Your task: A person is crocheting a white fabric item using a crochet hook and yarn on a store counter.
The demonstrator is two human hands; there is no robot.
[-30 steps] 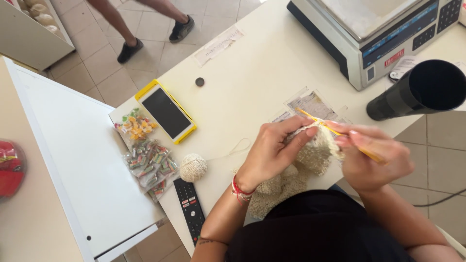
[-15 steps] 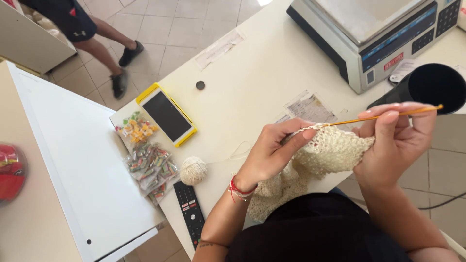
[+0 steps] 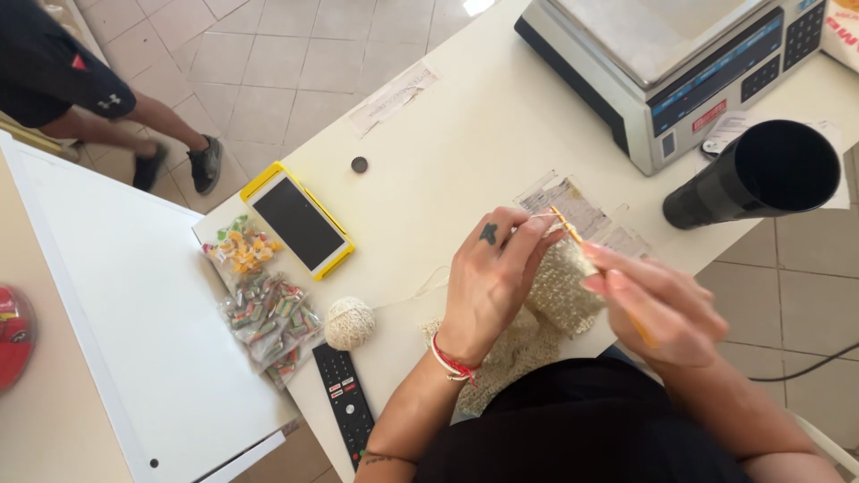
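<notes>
Crocheting at the pale counter.
My left hand pinches the cream crocheted fabric; my right hand grips the orange crochet hook, fingers pressed together.

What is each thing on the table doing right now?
left hand: pinching the cream crochet piece
right hand: gripping the orange crochet hook
yarn ball: wound, resting on table
phone: screen dark, lying flat
candy bags: closed
remote: lying untouched
scale: platform bare
</notes>
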